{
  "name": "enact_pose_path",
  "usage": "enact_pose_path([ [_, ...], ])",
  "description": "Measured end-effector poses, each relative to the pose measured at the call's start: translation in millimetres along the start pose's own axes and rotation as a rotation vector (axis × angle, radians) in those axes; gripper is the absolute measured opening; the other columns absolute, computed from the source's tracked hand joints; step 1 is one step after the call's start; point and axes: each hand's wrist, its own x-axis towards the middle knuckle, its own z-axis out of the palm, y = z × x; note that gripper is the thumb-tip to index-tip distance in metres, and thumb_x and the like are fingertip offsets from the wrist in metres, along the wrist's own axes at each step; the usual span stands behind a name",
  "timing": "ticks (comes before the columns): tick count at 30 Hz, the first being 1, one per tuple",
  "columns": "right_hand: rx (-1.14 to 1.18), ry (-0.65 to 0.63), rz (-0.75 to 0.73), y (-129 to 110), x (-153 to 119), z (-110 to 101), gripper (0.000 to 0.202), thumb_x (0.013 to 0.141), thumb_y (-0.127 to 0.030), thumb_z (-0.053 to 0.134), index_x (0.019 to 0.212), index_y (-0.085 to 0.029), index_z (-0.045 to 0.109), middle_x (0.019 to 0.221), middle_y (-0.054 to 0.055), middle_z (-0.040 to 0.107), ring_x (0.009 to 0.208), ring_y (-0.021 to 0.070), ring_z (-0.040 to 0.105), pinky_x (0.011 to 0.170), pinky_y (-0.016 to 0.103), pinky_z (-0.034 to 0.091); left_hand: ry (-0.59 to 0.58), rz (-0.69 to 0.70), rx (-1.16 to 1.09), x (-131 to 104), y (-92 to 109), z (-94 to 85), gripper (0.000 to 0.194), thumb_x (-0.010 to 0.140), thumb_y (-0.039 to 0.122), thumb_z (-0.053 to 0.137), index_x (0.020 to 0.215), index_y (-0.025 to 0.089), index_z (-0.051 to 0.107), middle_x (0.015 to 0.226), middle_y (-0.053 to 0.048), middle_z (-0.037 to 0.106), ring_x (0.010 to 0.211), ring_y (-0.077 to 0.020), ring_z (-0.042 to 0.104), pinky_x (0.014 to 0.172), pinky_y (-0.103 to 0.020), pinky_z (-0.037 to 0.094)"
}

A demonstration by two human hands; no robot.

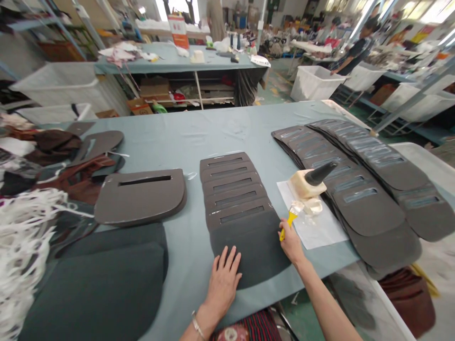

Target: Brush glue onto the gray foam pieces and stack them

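My left hand (224,279) lies with its fingers spread on a dark, round-ended panel (252,246). That panel is at the near end of a row of overlapping brown slotted pieces (232,182). My right hand (291,240) is closed round the yellow handle of a brush (290,221), just right of the panel. The brush's bristles touch a pale creamy lump on a white sheet (320,229). Behind the bristles, a cream-coloured block-like container (304,184) has a black cone (321,173) on it, tilted to the right.
More slotted pieces (369,208) overlap in rows along the right side of the blue-covered table (170,137). At left are a brown slotted stack (142,199), dark panels (103,284) and white cords (28,251). A person (357,49) stands by white bins at the back right.
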Motion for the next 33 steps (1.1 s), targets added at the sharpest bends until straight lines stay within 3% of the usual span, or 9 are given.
enact_pose_path([
  [6,-0.219,0.137,-0.063,-13,9,-8,0.018,0.084,-0.033,0.050,0.098,-0.020,0.052,0.101,0.012,0.060,0.092,0.0256,0.054,0.071,0.035,0.043,0.008,-0.039,-0.182,0,-6,-5.7,0.056,0.083,0.028,0.050,0.137,0.030,0.037,0.148,-0.003,0.034,0.136,-0.0297,0.029,0.103,-0.053,0.036],
  [10,-0.047,0.184,-0.173,-65,32,-7,0.035,0.089,-0.047,0.040,0.107,-0.021,0.055,0.087,0.011,0.061,0.083,0.0252,0.056,0.073,0.037,0.044,0.047,-0.100,-0.423,4,-25,-29.5,0.052,0.083,0.029,0.052,0.134,0.030,0.041,0.139,-0.006,0.046,0.128,-0.0248,0.041,0.103,-0.049,0.039],
  [14,0.243,0.163,-0.258,-163,61,2,0.042,0.091,-0.050,0.036,0.118,-0.022,0.054,0.098,0.011,0.060,0.087,0.0234,0.058,0.082,0.037,0.045,0.224,-0.310,-0.474,12,-78,-62.9,0.034,0.086,0.020,0.045,0.119,0.025,0.052,0.126,-0.008,0.055,0.117,-0.0210,0.049,0.098,-0.045,0.042],
  [17,0.497,0.104,-0.278,-258,79,18,0.037,0.088,-0.050,0.043,0.105,-0.021,0.059,0.103,0.010,0.062,0.091,0.0221,0.059,0.084,0.034,0.045,0.379,-0.453,-0.348,14,-145,-86.5,0.029,0.087,0.018,0.042,0.113,0.024,0.055,0.121,-0.008,0.057,0.116,-0.0196,0.049,0.097,-0.043,0.042],
  [20,0.737,-0.050,-0.249,-363,92,43,0.035,0.084,-0.049,0.051,0.100,-0.020,0.061,0.093,0.007,0.065,0.078,0.0183,0.061,0.072,0.028,0.048,0.526,-0.573,-0.198,12,-221,-106.8,0.030,0.087,0.018,0.041,0.114,0.022,0.055,0.122,-0.009,0.057,0.119,-0.0212,0.047,0.099,-0.045,0.040],
  [24,0.943,-0.259,-0.259,-497,99,94,0.031,0.081,-0.044,0.057,0.096,-0.017,0.062,0.082,0.003,0.065,0.064,0.0132,0.057,0.059,0.023,0.045,0.592,-0.645,-0.053,6,-301,-121.7,0.039,0.087,0.018,0.041,0.126,0.018,0.048,0.132,-0.013,0.049,0.127,-0.0268,0.039,0.104,-0.050,0.035],
  [27,0.947,-0.391,-0.387,-570,105,140,0.023,0.077,-0.038,0.057,0.087,-0.017,0.065,0.076,0.001,0.064,0.062,0.0115,0.056,0.057,0.021,0.044,0.546,-0.606,0.000,0,-334,-119.5,0.039,0.085,0.015,0.044,0.123,0.017,0.053,0.123,-0.012,0.055,0.118,-0.0268,0.046,0.101,-0.048,0.040],
  [30,0.840,-0.484,-0.544,-614,127,178,0.019,0.075,-0.033,0.056,0.080,-0.019,0.067,0.065,-0.003,0.062,0.055,0.0101,0.053,0.053,0.020,0.041,0.516,-0.593,-0.004,-5,-348,-113.9,0.034,0.084,0.015,0.047,0.116,0.021,0.058,0.113,-0.009,0.060,0.109,-0.0247,0.051,0.096,-0.045,0.044],
  [33,0.815,-0.254,-0.526,-641,164,200,0.022,0.076,-0.034,0.053,0.082,-0.018,0.067,0.072,0.000,0.064,0.060,0.0121,0.056,0.061,0.022,0.044,0.545,-0.613,-0.024,-7,-351,-112.9,0.037,0.086,0.019,0.049,0.121,0.026,0.055,0.123,-0.006,0.055,0.117,-0.0237,0.047,0.097,-0.045,0.044],
])
